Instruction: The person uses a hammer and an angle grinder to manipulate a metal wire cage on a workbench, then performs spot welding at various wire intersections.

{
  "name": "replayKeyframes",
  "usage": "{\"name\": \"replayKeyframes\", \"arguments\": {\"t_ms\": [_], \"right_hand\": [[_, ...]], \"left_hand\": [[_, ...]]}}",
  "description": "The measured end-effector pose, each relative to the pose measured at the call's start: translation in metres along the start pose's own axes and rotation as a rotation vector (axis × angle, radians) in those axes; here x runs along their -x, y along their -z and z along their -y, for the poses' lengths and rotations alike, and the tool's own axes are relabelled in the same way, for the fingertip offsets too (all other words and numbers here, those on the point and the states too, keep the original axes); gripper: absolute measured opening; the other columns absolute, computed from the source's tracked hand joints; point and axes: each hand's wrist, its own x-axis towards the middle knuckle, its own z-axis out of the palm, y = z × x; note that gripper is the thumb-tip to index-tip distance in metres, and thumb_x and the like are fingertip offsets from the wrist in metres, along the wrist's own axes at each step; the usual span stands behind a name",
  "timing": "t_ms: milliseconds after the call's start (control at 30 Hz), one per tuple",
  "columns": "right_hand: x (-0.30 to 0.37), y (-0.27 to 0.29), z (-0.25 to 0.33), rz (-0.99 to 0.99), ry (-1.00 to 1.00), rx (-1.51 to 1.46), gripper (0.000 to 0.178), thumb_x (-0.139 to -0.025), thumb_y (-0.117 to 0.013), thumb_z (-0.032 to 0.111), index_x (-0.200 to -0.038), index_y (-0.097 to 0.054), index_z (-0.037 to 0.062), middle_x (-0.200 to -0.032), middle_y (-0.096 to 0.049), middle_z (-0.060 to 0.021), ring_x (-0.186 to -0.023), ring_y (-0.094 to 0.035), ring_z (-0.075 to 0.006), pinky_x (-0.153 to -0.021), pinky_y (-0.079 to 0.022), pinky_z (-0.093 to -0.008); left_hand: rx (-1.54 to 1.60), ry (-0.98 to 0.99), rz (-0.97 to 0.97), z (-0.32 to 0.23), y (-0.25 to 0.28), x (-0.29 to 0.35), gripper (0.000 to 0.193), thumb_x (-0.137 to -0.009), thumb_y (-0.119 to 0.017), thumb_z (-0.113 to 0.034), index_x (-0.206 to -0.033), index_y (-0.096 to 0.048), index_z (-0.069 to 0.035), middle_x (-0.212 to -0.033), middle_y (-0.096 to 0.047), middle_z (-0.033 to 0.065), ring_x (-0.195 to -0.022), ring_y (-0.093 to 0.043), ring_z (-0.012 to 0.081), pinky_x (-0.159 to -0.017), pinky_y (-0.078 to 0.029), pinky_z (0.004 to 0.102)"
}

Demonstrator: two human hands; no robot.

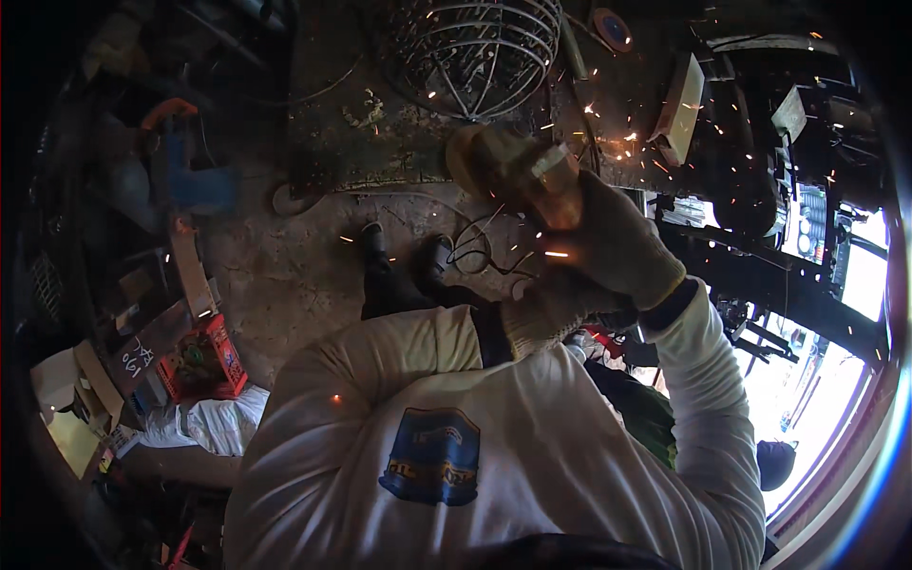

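Observation:
An angle grinder (537,180) with a round, yellowish disc guard is held out over the front edge of the dark workbench (380,157). My right hand (622,242), in a knitted work glove, is wrapped round its body near the head. Lower down, my left hand (546,309), also gloved, is closed at the rear end of the grinder, partly hidden by the right hand and sleeve. Bright sparks fly around the tool, thickest to its right. Just beyond it stands a round cage of bent metal rods (475,62) on the bench. Where the disc touches is hidden.
A long narrow box (679,109) and an orange-rimmed disc (613,30) lie at the far right. Cables (475,237) loop below the bench edge near my feet. At left are a red crate (204,361), a white sack (223,423) and a blue clamp-like tool (195,171).

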Motion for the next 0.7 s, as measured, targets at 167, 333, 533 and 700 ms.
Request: {"name": "replayKeyframes", "arguments": {"t_ms": [167,333,533,700], "right_hand": [[0.007,0.002,-0.008,-0.038,0.004,-0.054,0.066,-0.073,-0.080,0.026,-0.128,-0.054,0.0000,-0.111,-0.069,-0.0187,-0.105,-0.068,-0.0321,-0.091,-0.053,-0.0402],[0.002,0.004,0.004,0.009,-0.100,0.061,0.067,-0.075,-0.079,0.027,-0.130,-0.053,0.0000,-0.113,-0.069,-0.0159,-0.105,-0.068,-0.0272,-0.092,-0.053,-0.0370],[-0.005,0.001,0.003,-0.016,-0.046,0.005,0.070,-0.069,-0.081,0.030,-0.126,-0.054,-0.0021,-0.108,-0.069,-0.0239,-0.101,-0.068,-0.0371,-0.089,-0.054,-0.0435],[-0.010,0.006,0.025,0.100,-0.055,-0.025,0.063,-0.073,-0.080,0.025,-0.125,-0.056,0.0004,-0.111,-0.069,-0.0168,-0.103,-0.068,-0.0275,-0.090,-0.054,-0.0393]], "left_hand": [[0.441,0.209,0.000,-0.022,-0.005,0.005,0.028,-0.081,-0.080,-0.009,-0.103,-0.069,0.005,-0.102,-0.073,0.0131,-0.089,-0.072,0.0187,-0.077,-0.059,0.0319],[0.455,0.075,0.021,-0.010,-0.004,0.001,0.025,-0.082,-0.078,-0.011,-0.097,-0.069,0.007,-0.094,-0.073,0.0143,-0.084,-0.073,0.0192,-0.076,-0.060,0.0296],[0.375,0.199,-0.041,-0.027,0.004,0.004,0.030,-0.078,-0.081,-0.015,-0.097,-0.070,0.005,-0.089,-0.074,0.0113,-0.081,-0.073,0.0182,-0.077,-0.059,0.0290],[0.135,-0.020,-0.121,-0.012,0.009,-0.001,0.045,-0.073,-0.086,-0.023,-0.107,-0.070,0.001,-0.093,-0.075,0.0084,-0.084,-0.072,0.0158,-0.080,-0.058,0.0282]]}}
